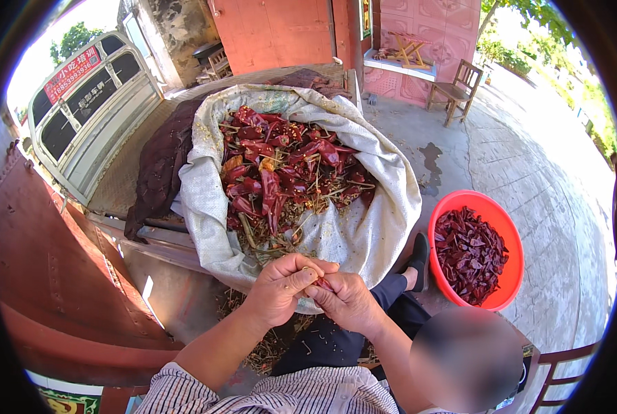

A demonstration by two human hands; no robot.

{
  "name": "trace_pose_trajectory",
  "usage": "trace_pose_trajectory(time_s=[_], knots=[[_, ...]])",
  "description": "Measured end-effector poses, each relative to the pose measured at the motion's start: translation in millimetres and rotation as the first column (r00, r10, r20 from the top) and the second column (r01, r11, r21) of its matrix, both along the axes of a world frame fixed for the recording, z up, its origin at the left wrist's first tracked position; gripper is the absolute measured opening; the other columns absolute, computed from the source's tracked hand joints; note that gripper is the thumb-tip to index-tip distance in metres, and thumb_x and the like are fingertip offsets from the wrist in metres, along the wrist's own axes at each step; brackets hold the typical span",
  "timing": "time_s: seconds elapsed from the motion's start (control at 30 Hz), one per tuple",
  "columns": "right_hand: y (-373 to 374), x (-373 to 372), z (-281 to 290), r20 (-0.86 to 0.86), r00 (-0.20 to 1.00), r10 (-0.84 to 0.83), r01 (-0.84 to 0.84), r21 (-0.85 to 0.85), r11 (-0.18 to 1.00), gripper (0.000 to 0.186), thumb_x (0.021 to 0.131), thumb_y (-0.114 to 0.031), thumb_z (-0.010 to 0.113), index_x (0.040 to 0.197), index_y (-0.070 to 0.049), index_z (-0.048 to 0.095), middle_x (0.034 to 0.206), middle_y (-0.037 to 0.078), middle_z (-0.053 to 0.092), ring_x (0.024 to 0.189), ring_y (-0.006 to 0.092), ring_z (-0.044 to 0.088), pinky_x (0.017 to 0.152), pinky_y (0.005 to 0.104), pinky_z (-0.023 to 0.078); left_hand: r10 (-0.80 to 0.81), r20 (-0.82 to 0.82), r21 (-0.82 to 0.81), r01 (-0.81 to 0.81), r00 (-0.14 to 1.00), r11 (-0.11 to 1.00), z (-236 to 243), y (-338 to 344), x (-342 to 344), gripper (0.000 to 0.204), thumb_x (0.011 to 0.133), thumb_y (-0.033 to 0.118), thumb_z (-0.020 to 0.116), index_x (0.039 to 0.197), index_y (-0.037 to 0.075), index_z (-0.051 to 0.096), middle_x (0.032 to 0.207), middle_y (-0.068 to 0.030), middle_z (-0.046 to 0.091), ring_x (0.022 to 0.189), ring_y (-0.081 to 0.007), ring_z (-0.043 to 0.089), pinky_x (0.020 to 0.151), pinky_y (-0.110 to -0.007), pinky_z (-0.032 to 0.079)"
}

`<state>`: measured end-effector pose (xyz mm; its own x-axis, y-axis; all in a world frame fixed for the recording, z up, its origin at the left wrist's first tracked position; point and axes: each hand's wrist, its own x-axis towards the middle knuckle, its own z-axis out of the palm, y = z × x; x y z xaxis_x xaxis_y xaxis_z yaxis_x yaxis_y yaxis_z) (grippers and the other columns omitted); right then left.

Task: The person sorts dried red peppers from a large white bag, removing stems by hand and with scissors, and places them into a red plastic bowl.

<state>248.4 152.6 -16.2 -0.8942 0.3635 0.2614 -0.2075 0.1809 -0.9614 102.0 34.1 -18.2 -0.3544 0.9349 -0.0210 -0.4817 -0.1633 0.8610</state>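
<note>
Striped shirt (315,392) nearest; woven sack (395,186) at twelve o'clock and red basin (507,238) at three hold dried chilies (274,176); left hand (286,286) and right hand (350,303) pinch a small red chili (323,283)

- Left hand (281,284) plus right hand (348,301): two
- One red pepper (324,282) between them
- One white sack (395,172)
- One red basin (515,270)
- Loose peppers (272,193): too many to count
- One wooden chair (453,90) on the paving (536,200)
- One black shoe (420,259)

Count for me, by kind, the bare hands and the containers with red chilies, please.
Hands, left hand and right hand: 2
Sack: 1
Basin: 1
Total: 4
</note>
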Motion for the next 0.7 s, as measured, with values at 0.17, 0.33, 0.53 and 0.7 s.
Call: trace_pose_trajectory(time_s=[0.17, 0.33, 0.53, 0.7], knots=[[14.8, 5.6, 8.8, 0.162, 0.986, 0.025, -0.085, 0.376, 0.923, 0.022, 0.101, -0.021, 0.070, 0.091, -0.002, 0.068, 0.077, 0.018, 0.069, 0.070, 0.0368, 0.069, 0.064, 0.0440, 0.054, -0.022, -0.164, -0.098, 0.006, 0.986, 0.995, 4.7, -3.9, -1.4, 0.010, 0.105, 0.006, 0.064, 0.103, -0.002, 0.069, 0.122, -0.0198, 0.075, 0.114, -0.0254, 0.070, 0.106, -0.044, 0.054], [18.6, 0.0, 6.8, 0.184, 0.982, -0.027, -0.079, 0.547, 0.834, 0.023, 0.098, -0.023, 0.072, 0.089, -0.002, 0.066, 0.081, 0.021, 0.069, 0.078, 0.0428, 0.070, 0.067, 0.0501, 0.055, 0.024, -0.376, -0.143, -0.084, 0.926, 0.986, 3.2, -11.3, -1.9, 0.012, 0.107, 0.010, 0.063, 0.105, -0.001, 0.068, 0.124, -0.0223, 0.073, 0.111, -0.0248, 0.071, 0.102, -0.042, 0.056], [4.7, 3.7, 4.2, -0.069, 0.997, -0.020, 0.040, 0.306, 0.951, 0.014, 0.100, -0.016, 0.071, 0.096, -0.003, 0.068, 0.087, 0.017, 0.068, 0.079, 0.0388, 0.068, 0.069, 0.0437, 0.055, 0.259, 0.064, -0.095, -0.252, 0.964, 0.963, 11.7, -28.6, -8.8, 0.011, 0.106, 0.011, 0.063, 0.100, 0.002, 0.063, 0.116, -0.0208, 0.075, 0.108, -0.0320, 0.074, 0.098, -0.051, 0.060], [54.8, 43.0, 11.5, -0.049, 0.930, -0.364, 0.353, 0.395, 0.848, 0.026, 0.094, -0.014, 0.073, 0.115, 0.000, 0.064, 0.105, 0.020, 0.067, 0.100, 0.0385, 0.065, 0.085, 0.0443, 0.053, -0.279, -0.614, -0.494, -0.085, 0.738, 0.865, -0.5, -126.0, -55.2, 0.018, 0.101, 0.021, 0.071, 0.098, 0.003, 0.072, 0.107, -0.0131, 0.079, 0.097, -0.0261, 0.077, 0.084, -0.041, 0.061]])
